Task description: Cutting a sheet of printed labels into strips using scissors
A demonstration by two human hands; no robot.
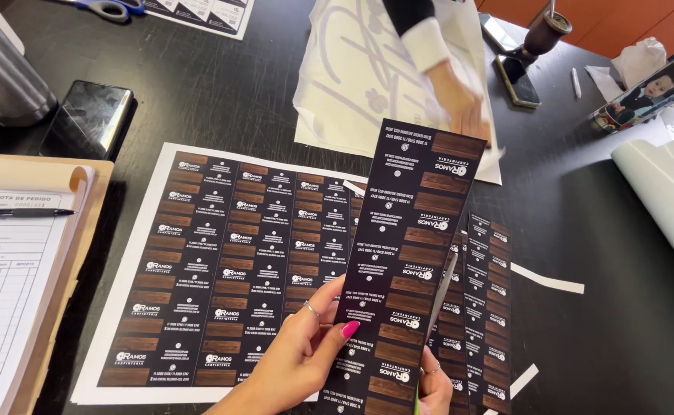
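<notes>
Pinching a long black strip of printed cards (410, 269) upright in our left hand (298, 357), we steady it clear of the uncut sheet (222, 269) on the dark table (606, 307) while our right hand (433, 388) grips scissors (441, 296) along its edge.
</notes>
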